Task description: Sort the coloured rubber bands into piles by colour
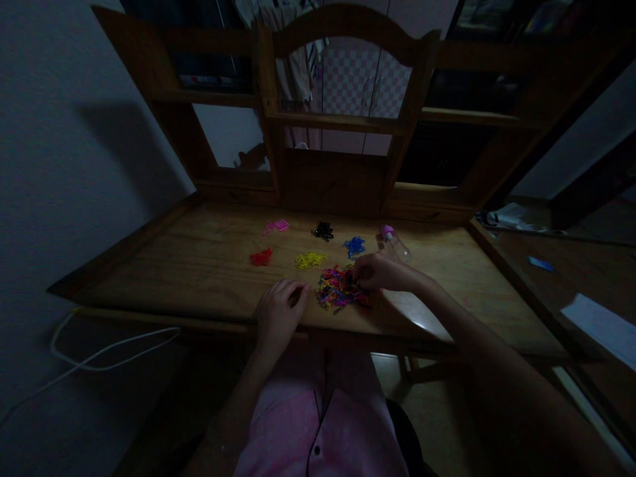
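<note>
Multicoloured, the mixed pile (342,289) sits right of our left hand (281,306), fingers loosely curled; our right hand (376,270) touches the pile's right side, its grasp unclear.

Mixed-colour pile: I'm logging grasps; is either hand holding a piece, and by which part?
Cannot be told: the grip of the right hand, at the mixed pile, is too dark to show any piece. None is visible in the left hand.
</note>
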### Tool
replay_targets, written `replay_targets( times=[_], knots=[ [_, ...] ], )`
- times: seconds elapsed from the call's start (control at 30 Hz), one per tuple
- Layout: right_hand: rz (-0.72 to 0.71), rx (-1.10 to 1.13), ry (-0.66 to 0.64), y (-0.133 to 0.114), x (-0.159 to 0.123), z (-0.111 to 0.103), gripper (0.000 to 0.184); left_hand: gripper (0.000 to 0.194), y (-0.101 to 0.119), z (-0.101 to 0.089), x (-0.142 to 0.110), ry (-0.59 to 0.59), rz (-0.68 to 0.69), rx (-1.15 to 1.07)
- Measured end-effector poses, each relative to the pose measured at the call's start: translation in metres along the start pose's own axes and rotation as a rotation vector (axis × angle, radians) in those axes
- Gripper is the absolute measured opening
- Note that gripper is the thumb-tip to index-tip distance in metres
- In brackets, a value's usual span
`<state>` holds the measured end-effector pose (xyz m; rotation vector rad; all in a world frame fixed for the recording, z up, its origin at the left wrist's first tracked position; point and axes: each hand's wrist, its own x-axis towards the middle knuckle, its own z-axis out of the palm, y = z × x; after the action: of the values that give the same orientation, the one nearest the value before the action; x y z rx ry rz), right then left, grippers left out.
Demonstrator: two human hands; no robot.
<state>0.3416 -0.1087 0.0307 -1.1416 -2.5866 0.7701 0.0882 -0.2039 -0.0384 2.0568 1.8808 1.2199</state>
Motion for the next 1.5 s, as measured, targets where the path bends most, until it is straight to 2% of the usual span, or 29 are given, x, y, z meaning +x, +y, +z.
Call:
replay_targets(
  times=[0.2, 0.43, 0.6, 0.8, 0.93, 1.13, 1.2, 1.3, 1.4, 1.5],
  knots=[
    [0.02, 0.295, 0.039, 0.016, 0.0, -0.006, 0.017, 0.018, 0.001, -0.001, 0.0, 0.004, -0.005, -0.007],
    [0.074, 0.698, 0.199, 0.02, 0.0, -0.012, 0.026, 0.019, 0.002, -0.001, 0.0, 0.003, -0.003, -0.01],
    [0.107, 0.819, 0.218, 0.022, -0.001, -0.01, 0.027, 0.017, 0.002, -0.001, 0.0, 0.006, -0.001, -0.009],
    [0.164, 0.844, 0.214, 0.016, 0.004, -0.008, 0.028, 0.017, 0.002, -0.001, 0.0, 0.009, 0.0, -0.012],
    [0.182, 0.837, 0.314, 0.017, 0.028, -0.007, 0.028, 0.017, 0.003, -0.001, 0.0, 0.01, -0.002, -0.016],
    [0.266, 0.651, 0.541, 0.025, 0.099, -0.007, 0.019, 0.016, 0.004, -0.001, -0.001, 0.007, -0.003, -0.004],
    [0.298, 0.554, 0.552, 0.027, 0.122, -0.006, 0.017, 0.016, 0.003, -0.001, -0.002, 0.003, 0.003, 0.003],
    [0.296, 0.535, 0.533, 0.029, 0.144, -0.005, 0.023, 0.015, 0.002, -0.001, -0.002, 0.0, 0.021, 0.01],
    [0.266, 0.587, 0.509, 0.027, 0.152, -0.006, 0.03, 0.014, 0.003, -0.002, -0.002, -0.001, 0.028, 0.008],
    [0.237, 0.642, 0.513, 0.025, 0.146, -0.013, 0.029, 0.014, 0.004, -0.002, -0.002, -0.003, 0.024, 0.014]
  ],
)
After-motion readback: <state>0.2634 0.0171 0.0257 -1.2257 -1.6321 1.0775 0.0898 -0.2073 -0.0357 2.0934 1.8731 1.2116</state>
